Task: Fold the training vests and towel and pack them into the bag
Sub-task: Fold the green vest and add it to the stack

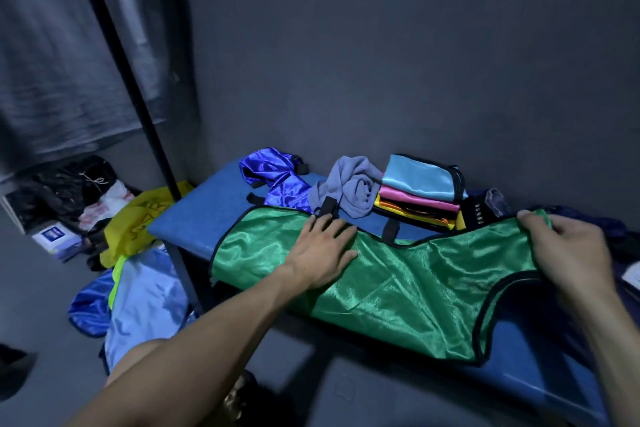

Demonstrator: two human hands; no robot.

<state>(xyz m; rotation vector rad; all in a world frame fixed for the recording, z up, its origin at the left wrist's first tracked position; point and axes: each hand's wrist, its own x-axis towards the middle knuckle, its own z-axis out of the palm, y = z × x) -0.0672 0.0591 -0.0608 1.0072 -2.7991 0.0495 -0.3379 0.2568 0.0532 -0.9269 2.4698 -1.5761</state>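
Two bare hands work on one shiny green satin training vest with black trim [398, 274], which lies spread over the near edge of a blue padded bench [183, 222]. Our left hand [322, 250] lies flat on the vest's left part, fingers straight and slightly spread, pressing the cloth down w/o gripping it. Our right hand [568, 246] is at the far right corner of the vest, fingers curled, pinching the green cloth btw thumb and fingers and lifting it a little.

Far on the bench, from left to right: a crumpled royal-blue satin vest [273, 177], a bunched grey towel [349, 187], then a stack of folded vests [422, 198] (light blue on top, pink, black, yellow under), close to the grey wall.

Left of the bench, on the floor, we see a yellow bag [135, 229] and a light-blue shiny cloth [145, 302]; which one is the packing bag, we cannot tell.
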